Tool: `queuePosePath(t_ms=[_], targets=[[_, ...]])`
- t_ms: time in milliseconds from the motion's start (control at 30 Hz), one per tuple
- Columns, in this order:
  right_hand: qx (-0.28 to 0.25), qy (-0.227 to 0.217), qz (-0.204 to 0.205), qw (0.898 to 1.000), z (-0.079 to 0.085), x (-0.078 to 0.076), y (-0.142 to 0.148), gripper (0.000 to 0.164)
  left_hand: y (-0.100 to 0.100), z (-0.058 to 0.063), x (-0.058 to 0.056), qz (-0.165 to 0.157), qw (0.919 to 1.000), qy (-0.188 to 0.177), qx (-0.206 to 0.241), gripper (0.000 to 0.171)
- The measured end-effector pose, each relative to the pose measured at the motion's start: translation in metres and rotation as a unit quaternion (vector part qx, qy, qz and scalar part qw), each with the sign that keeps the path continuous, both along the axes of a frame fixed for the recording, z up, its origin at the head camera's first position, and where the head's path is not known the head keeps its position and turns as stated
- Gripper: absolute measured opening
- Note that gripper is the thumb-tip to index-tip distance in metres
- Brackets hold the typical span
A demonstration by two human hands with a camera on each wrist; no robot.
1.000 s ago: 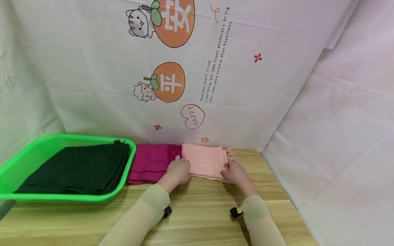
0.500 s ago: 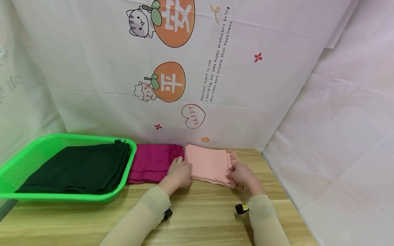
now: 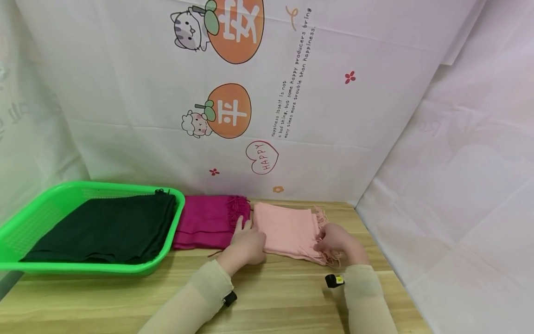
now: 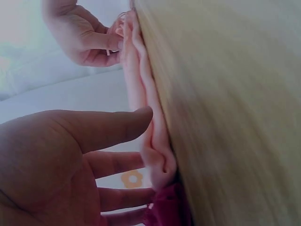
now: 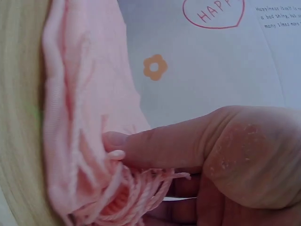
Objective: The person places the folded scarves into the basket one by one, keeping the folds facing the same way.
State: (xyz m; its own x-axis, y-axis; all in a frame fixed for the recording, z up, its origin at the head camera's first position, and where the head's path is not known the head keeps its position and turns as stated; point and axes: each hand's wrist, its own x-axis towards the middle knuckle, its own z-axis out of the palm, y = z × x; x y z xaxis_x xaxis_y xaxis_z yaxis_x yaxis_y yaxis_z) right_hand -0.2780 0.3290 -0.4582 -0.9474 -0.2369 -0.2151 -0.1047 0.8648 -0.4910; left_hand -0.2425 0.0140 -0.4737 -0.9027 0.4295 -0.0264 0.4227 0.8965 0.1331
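A folded pink fringed scarf (image 3: 288, 230) lies on the wooden table, its fringe towards the right. My right hand (image 3: 337, 242) pinches that fringed end; in the right wrist view the thumb (image 5: 160, 143) presses on the cloth beside the tassels. At the scarf's left end is my left hand (image 3: 249, 245), its fingers nearly straight. The left wrist view has the left thumb (image 4: 117, 127) along the layered front edge and the fingers reaching over the cloth's far side. A folded magenta scarf (image 3: 204, 222) with fringe lies just left of the pink one, partly behind the left hand.
A green plastic basket (image 3: 104, 268) stands at the left, holding a folded dark green scarf (image 3: 104, 227). A white printed cloth (image 3: 317, 153) hangs behind the table (image 3: 275, 297), and more white cloth rises at both sides.
The pink scarf has shifted right and nearer to me, and a narrow gap now parts it from the magenta one. Both hands have moved the same way, the right hand farther.
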Motion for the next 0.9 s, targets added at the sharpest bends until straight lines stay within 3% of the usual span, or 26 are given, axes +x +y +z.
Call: queuePosePath(t_ms=[267,467,633,767,833,900], targets=[[-0.006,-0.03,0.018,0.999,0.007,0.006,0.006,0.017,0.0,0.008,0.014,-0.009,0.9995,-0.029,0.003,0.024],[-0.007,-0.013,0.018,1.0,0.009,0.004,0.008,0.026,0.002,0.012,0.015,0.023,0.999,-0.026,0.028,0.027],[-0.01,0.028,-0.045,0.999,0.007,-0.001,0.005,0.028,0.005,0.008,0.007,0.064,0.9927,-0.024,0.099,0.036],[-0.007,0.064,-0.085,0.994,0.001,-0.006,0.0,0.045,0.007,-0.008,-0.009,0.087,0.9832,-0.04,0.155,0.034],[-0.006,0.08,-0.091,0.993,-0.004,-0.008,-0.003,0.057,0.009,-0.026,-0.022,0.095,0.9812,-0.04,0.163,0.033],[-0.015,0.083,-0.096,0.992,-0.007,-0.01,-0.005,0.065,0.01,-0.033,-0.029,0.106,0.9788,-0.048,0.169,0.033]])
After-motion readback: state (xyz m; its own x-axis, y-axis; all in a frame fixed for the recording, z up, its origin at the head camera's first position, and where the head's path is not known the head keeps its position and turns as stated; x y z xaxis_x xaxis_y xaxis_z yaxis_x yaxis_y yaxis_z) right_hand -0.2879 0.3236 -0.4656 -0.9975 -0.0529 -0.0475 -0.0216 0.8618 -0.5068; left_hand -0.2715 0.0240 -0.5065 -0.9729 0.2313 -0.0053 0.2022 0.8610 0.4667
